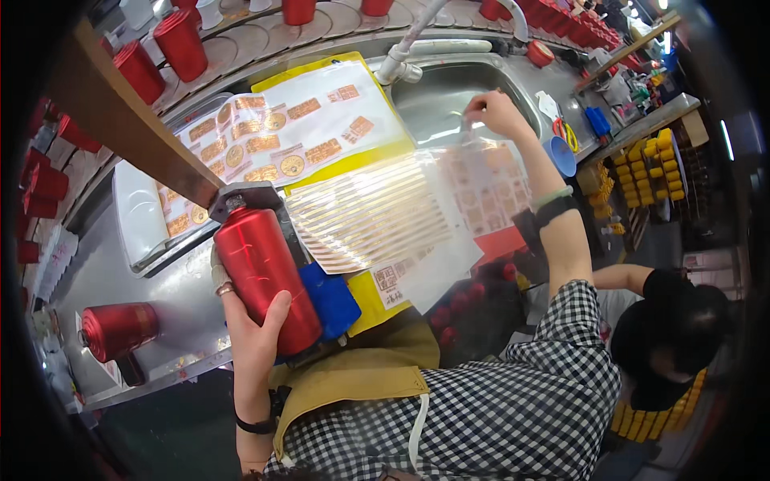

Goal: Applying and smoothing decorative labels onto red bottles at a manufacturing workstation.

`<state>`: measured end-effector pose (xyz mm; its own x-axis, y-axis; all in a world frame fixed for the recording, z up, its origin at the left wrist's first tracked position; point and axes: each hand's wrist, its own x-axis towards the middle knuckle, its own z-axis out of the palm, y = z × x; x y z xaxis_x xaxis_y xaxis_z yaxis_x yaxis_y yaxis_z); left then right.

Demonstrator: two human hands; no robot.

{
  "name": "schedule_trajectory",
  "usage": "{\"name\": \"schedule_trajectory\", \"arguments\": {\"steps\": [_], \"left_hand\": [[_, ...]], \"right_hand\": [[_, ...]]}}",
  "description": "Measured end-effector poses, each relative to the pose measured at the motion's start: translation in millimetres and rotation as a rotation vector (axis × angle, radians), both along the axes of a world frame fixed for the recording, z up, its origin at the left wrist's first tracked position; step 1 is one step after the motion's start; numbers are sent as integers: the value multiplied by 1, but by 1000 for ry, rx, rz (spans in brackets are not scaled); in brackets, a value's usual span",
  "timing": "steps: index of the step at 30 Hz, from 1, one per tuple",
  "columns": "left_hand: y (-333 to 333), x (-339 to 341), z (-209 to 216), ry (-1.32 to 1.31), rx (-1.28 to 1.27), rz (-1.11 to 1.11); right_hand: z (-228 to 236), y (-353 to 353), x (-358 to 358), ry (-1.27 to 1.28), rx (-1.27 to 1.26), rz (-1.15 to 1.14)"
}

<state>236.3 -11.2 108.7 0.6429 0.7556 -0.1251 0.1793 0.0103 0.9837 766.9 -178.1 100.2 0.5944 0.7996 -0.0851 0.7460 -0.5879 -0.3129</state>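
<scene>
My left hand (pixel 253 329) is wrapped round a shiny red metal cylinder (pixel 265 272), thumb across its near side. The cylinder leans, its far end against a metal fitting (pixel 245 200) on a brown bar. Over the near edge of a steel sink (pixel 441 92), my right hand (pixel 499 114) has its fingers pinched together; a faint, blurred bit shows below them, too unclear to name. Beneath my right forearm lie a translucent printed sheet (pixel 485 188) and a gold-striped sheet (pixel 369 216). Farther left, white sheets with gold and orange decals (pixel 305 108) rest on a yellow backing (pixel 397 148).
A faucet (pixel 397 64) arches over the sink. Another red cylinder with a black handle (pixel 120 329) lies at left. A blue bowl (pixel 560 156) and scissors (pixel 565 132) sit at right. Red cups (pixel 180 44) line a conveyor behind. A co-worker (pixel 670 329) is at lower right.
</scene>
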Motion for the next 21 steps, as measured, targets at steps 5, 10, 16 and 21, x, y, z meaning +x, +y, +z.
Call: {"name": "schedule_trajectory", "arguments": {"steps": [5, 10, 16, 21], "left_hand": [[0, 11, 13, -43, -155, -46], [5, 3, 6, -304, -368, 10], [10, 3, 5, -259, -290, -48], [14, 3, -1, -376, -383, -28]], "right_hand": [[-60, 15, 18, -202, -283, -162], [-19, 34, -36, -277, 6, -91], [81, 68, -199, -187, 368, 318], [126, 89, -290, 37, 517, 633]]}}
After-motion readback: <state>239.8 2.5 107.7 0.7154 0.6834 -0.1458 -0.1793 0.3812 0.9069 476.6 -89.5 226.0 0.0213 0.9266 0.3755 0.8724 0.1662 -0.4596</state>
